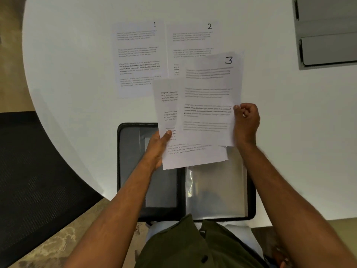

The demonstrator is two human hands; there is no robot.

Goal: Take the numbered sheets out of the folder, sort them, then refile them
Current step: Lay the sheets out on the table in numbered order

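Head view: right hand (246,118) pinches white printed sheet "3" (209,97) (ready beside "2"); left hand (159,146) grips the remaining white stack (193,157).

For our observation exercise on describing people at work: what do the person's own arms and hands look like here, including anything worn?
Both forearms are bare, with no sleeves in view. The left hand and right hand wear no gloves, and no rings, watch or bracelet show. Below the arms there is a dark olive-green garment with a dark button and a small black tag.
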